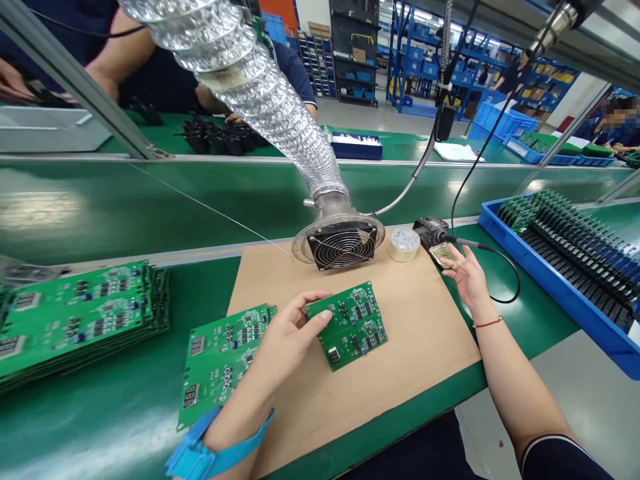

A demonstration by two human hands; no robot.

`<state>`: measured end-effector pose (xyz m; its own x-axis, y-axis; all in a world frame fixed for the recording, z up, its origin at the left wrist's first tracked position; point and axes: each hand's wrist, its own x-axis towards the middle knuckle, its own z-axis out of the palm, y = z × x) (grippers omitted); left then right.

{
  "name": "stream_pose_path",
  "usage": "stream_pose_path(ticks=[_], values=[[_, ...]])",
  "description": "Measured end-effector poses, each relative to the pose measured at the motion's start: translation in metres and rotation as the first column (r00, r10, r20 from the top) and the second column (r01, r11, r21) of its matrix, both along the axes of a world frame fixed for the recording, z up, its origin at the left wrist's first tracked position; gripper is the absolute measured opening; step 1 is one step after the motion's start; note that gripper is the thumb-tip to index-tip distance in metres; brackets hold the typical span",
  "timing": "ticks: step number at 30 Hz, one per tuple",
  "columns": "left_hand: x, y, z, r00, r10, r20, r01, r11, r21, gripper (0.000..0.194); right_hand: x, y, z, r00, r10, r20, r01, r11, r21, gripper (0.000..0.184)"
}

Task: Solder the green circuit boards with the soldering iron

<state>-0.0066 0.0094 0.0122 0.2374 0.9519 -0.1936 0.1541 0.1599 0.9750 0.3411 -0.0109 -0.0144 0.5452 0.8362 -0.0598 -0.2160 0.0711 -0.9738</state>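
Observation:
My left hand (295, 340) grips a green circuit board (357, 323) by its left edge, thumb on top. The board is tilted over the brown mat and carries a small digit display and several components. Under my left forearm lie more circuit boards (200, 380), partly hidden by the arm. My right hand (467, 277) has its fingers spread, beside the soldering iron (463, 242) resting in its stand (431, 230). A small tray of tip cleaner (443, 253) sits just behind those fingers; whether they touch it I cannot tell.
A fume extractor hood (343, 243) hangs low behind the held board. A tape roll (404, 245) sits at the mat's back edge. Stacked circuit boards (80, 307) lie far left. At right, a blue bin (560, 287) holds boards in a rack. Other people work behind the partition.

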Motion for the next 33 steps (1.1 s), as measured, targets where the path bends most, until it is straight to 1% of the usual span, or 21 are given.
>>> stream_pose_path(ticks=[2,3,5,7,8,10,11,12,14,16,18,20,21,22,23,24,25,27,30,33], values=[[-0.001,0.003,0.002,0.997,0.057,0.048,-0.054,0.997,-0.05,0.051,-0.002,0.0,-0.002,1.0,0.002,-0.013,-0.003,0.999,-0.042,0.058],[-0.004,0.005,0.005,0.991,0.11,0.076,-0.106,0.992,-0.066,0.052,-0.004,-0.001,-0.003,1.0,0.015,-0.005,-0.015,0.998,-0.059,0.054],[-0.017,0.014,0.011,0.96,0.254,0.115,-0.247,0.967,-0.067,0.053,-0.007,-0.003,-0.003,0.998,0.055,0.01,-0.054,0.996,-0.076,0.046],[-0.037,0.024,0.019,0.916,0.39,0.094,-0.389,0.921,-0.029,0.048,-0.01,-0.007,-0.003,0.993,0.114,0.03,-0.111,0.99,-0.087,0.041],[-0.049,0.029,0.022,0.898,0.435,0.069,-0.435,0.9,-0.019,0.045,-0.011,-0.008,-0.002,0.987,0.157,0.045,-0.152,0.983,-0.1,0.04],[-0.073,0.037,0.025,0.877,0.48,0.004,-0.48,0.877,-0.021,0.037,-0.014,-0.01,-0.001,0.958,0.267,0.106,-0.248,0.955,-0.164,0.039],[-0.083,0.039,0.024,0.869,0.494,-0.033,-0.495,0.868,-0.028,0.035,-0.015,-0.011,-0.001,0.936,0.326,0.136,-0.295,0.933,-0.206,0.039],[-0.091,0.041,0.021,0.864,0.497,-0.084,-0.5,0.866,-0.023,0.034,-0.016,-0.011,-0.001,0.911,0.38,0.162,-0.335,0.909,-0.248,0.039],[-0.1,0.044,0.011,0.849,0.469,-0.244,-0.475,0.879,0.035,0.037,-0.019,-0.01,-0.002,0.868,0.46,0.188,-0.391,0.866,-0.313,0.04],[-0.102,0.046,0.001,0.8,0.432,-0.416,-0.425,0.898,0.114,0.042,-0.021,-0.01,-0.003,0.848,0.492,0.197,-0.411,0.845,-0.342,0.041],[-0.102,0.047,-0.007,0.718,0.442,-0.538,-0.408,0.893,0.188,0.043,-0.022,-0.01,-0.003,0.847,0.492,0.202,-0.409,0.845,-0.344,0.04],[-0.103,0.046,-0.01,0.608,0.461,-0.646,-0.399,0.881,0.253,0.046,-0.022,-0.01,-0.002,0.849,0.481,0.216,-0.399,0.854,-0.333,0.04],[-0.104,0.045,-0.01,0.548,0.437,-0.714,-0.372,0.891,0.259,0.05,-0.021,-0.01,-0.001,0.85,0.476,0.226,-0.395,0.859,-0.325,0.04],[-0.107,0.044,-0.01,0.498,0.384,-0.777,-0.342,0.911,0.231,0.054,-0.02,-0.01,-0.001,0.849,0.472,0.237,-0.391,0.864,-0.319,0.04],[-0.109,0.043,-0.009,0.466,0.311,-0.828,-0.315,0.933,0.173,0.059,-0.02,-0.01,0.0,0.849,0.468,0.246,-0.388,0.867,-0.313,0.039],[-0.112,0.042,-0.009,0.457,0.229,-0.86,-0.3,0.949,0.094,0.062,-0.019,-0.01,0.0,0.848,0.467,0.253,-0.387,0.869,-0.308,0.039],[-0.114,0.042,-0.008,0.467,0.16,-0.87,-0.3,0.954,0.014,0.065,-0.019,-0.01,0.0,0.846,0.466,0.258,-0.387,0.871,-0.303,0.038],[-0.117,0.042,-0.009,0.5,0.086,-0.862,-0.309,0.947,-0.084,0.066,-0.02,-0.01,0.001,0.841,0.47,0.266,-0.392,0.87,-0.299,0.037],[-0.117,0.042,-0.011,0.561,0.071,-0.825,-0.297,0.947,-0.12,0.057,-0.024,-0.011,0.002,0.832,0.484,0.271,-0.404,0.864,-0.302,0.04],[-0.114,0.042,-0.011,0.627,0.103,-0.772,-0.296,0.948,-0.114,0.052,-0.028,-0.013,0.003,0.828,0.499,0.254,-0.421,0.854,-0.306,0.042]])
